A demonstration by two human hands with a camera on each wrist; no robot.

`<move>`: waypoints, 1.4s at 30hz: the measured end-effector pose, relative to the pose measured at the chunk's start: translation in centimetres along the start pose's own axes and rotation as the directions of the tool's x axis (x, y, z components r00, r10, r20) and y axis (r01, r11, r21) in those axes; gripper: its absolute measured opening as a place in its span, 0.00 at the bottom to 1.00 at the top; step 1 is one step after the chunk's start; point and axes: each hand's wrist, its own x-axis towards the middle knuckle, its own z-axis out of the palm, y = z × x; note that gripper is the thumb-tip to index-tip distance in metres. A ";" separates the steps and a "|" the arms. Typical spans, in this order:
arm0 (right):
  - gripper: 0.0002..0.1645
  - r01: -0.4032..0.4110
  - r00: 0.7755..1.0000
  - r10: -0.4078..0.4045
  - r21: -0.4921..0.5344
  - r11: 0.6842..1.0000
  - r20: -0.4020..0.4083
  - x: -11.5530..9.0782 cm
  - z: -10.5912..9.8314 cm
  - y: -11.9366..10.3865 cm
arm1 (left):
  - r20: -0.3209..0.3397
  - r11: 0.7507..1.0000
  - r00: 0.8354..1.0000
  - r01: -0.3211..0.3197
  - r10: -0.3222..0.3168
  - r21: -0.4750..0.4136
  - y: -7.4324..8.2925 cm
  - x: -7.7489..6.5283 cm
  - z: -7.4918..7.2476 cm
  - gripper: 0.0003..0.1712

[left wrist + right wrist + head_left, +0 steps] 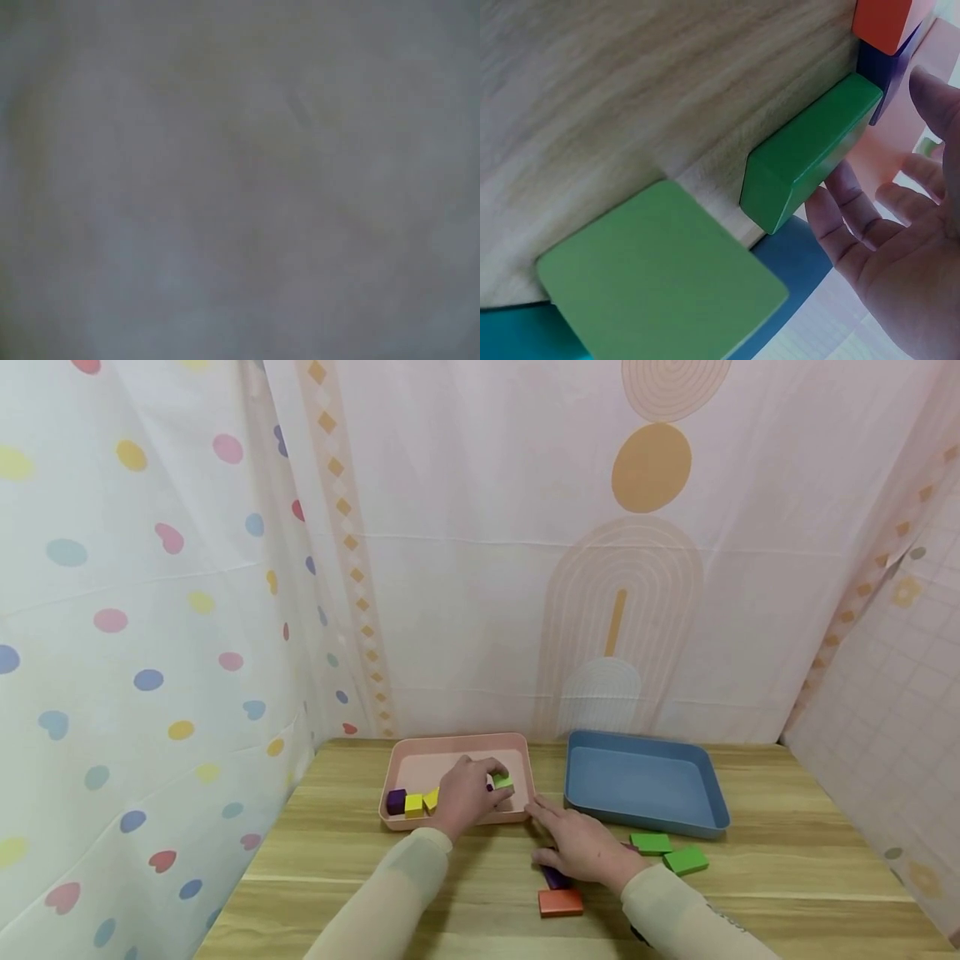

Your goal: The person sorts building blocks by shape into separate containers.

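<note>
Over the right half of the pink tray (pixel 457 742), my left hand (pixel 467 789) bends its thumb and index finger around a light green block (pixel 502 782). A purple block (pixel 397 802) and yellow blocks (pixel 414 806) lie left of that hand inside the tray. My right hand (pixel 585 843) reaches across the table, fingers extended, fingertips at the tray's near right corner. Beneath its thumb is a dark purple block (pixel 557 878), with an orange-red block (pixel 561 903) just in front. The right wrist view shows that palm (pixel 907 262) with nothing held, beside a green block (pixel 802 157).
A blue tray (pixel 637 777) stands at the back right. Two green blocks (pixel 686 860) lie on the wooden table (pixel 795 868) before it. Patterned curtains (pixel 465 610) hang behind and at the sides. The left wrist view is only a grey blur.
</note>
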 end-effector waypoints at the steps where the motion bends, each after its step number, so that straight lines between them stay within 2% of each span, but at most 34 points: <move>1: 0.43 0.000 1.000 0.000 -0.003 1.000 -0.002 0.0 0.0 0.0 | 0.006 1.000 1.000 0.003 -0.003 -0.004 0.0 0.0 0.2 0.13; 14: 0.42 0.000 1.000 0.000 0.004 1.000 0.002 -0.1 0.0 0.0 | 0.047 1.000 0.999 0.023 -0.024 0.014 0.1 -0.1 1.5 0.13; 30: 0.43 0.014 1.000 -0.014 -0.006 1.000 -0.010 -0.1 0.0 0.1 | 0.021 1.000 1.000 0.001 -0.001 0.003 -0.1 -0.4 1.6 0.15; 42: 0.43 0.015 1.000 -0.015 0.004 1.000 0.007 -0.1 -0.2 0.0 | 0.048 1.000 0.999 0.021 -0.021 0.008 -0.5 -0.1 1.8 0.15</move>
